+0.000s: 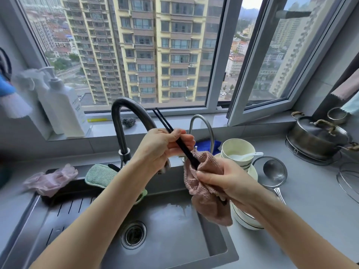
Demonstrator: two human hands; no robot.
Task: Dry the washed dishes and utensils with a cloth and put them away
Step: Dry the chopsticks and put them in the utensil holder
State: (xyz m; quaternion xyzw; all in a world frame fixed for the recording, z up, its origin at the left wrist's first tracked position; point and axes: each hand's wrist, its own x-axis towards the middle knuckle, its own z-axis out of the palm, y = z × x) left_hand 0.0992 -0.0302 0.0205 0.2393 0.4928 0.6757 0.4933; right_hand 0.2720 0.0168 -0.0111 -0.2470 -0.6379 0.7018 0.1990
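Over the sink, my left hand (165,146) pinches a pair of black chopsticks (165,123) near their middle, tips pointing up and away toward the window. Their lower ends disappear into a pink cloth (206,193), which my right hand (223,181) grips, wrapped around them. Just behind my right hand stands a stack of cream bowls (238,150) with a white spoon (246,156) lying in the top bowl. Beneath my right wrist, more white dishes (244,220) are stacked on the counter. A metal strainer ladle (274,171) lies beside the bowls.
The steel sink (155,230) lies below, with a dark faucet (124,121) and a thin steel tap (204,125) behind. Pink gloves (50,179) and a green sponge (101,175) rest at the sink's back edge. Soap bottles (64,109) stand left; a lidded pot (318,138) sits right.
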